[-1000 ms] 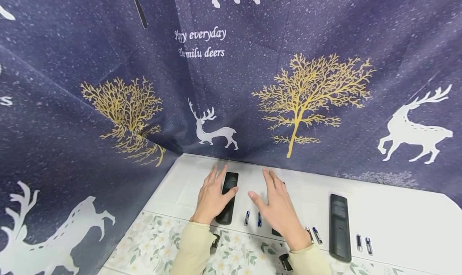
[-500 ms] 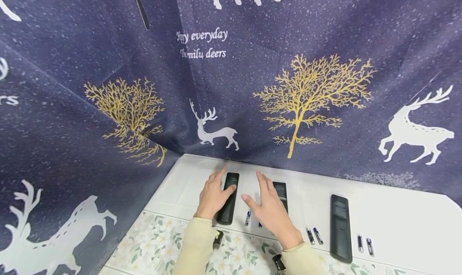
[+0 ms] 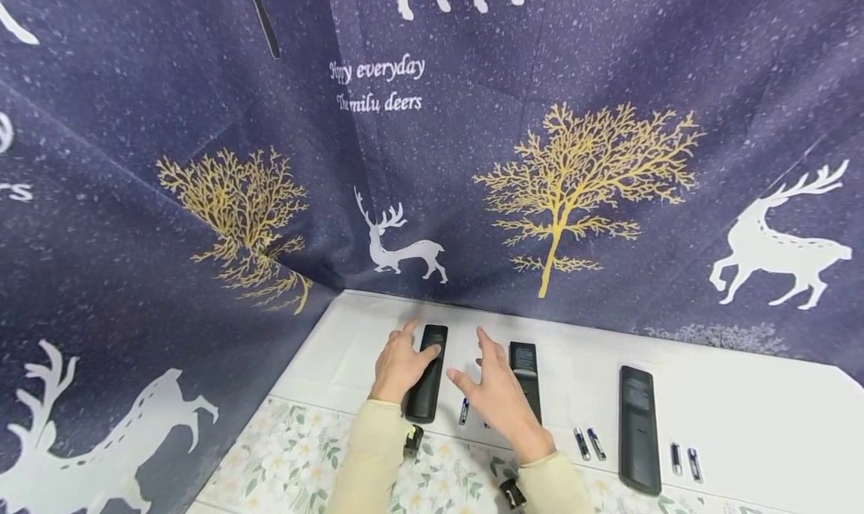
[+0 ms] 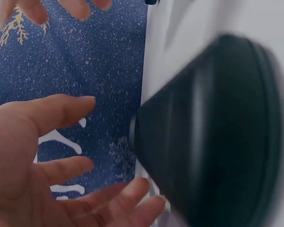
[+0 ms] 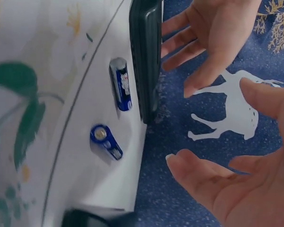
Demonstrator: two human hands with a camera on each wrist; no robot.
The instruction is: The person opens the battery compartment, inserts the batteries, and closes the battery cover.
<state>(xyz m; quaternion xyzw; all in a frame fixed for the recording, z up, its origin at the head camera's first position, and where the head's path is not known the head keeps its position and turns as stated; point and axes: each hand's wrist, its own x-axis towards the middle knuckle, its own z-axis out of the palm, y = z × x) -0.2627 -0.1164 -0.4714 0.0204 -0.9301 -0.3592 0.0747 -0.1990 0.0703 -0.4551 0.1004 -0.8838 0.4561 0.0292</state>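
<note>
My left hand (image 3: 397, 368) is beside the leftmost black remote control (image 3: 424, 395), its thumb overlapping the remote in the head view. The left wrist view shows that hand's fingers (image 4: 61, 113) spread and holding nothing, with a dark remote (image 4: 213, 137) large and blurred alongside. To the right, my right hand (image 3: 501, 395) has its fingers loosely spread between the left remote and the middle remote (image 3: 524, 368), which it partly covers. Two blue-and-silver batteries, one upper (image 5: 121, 85) and one lower (image 5: 106, 142), lie beside the left remote; the right hand hides most of one in the head view.
A third black remote (image 3: 638, 431) lies farther right. One battery pair (image 3: 589, 444) is left of it and another pair (image 3: 685, 462) right of it. A floral strip (image 3: 297, 454) runs along the front of the white surface; dark deer-print cloth (image 3: 459, 199) rises behind.
My right hand has shifted left, uncovering more of the middle remote. The left hand has moved slightly right and its fingers have drawn in a little. The remotes stay in place.
</note>
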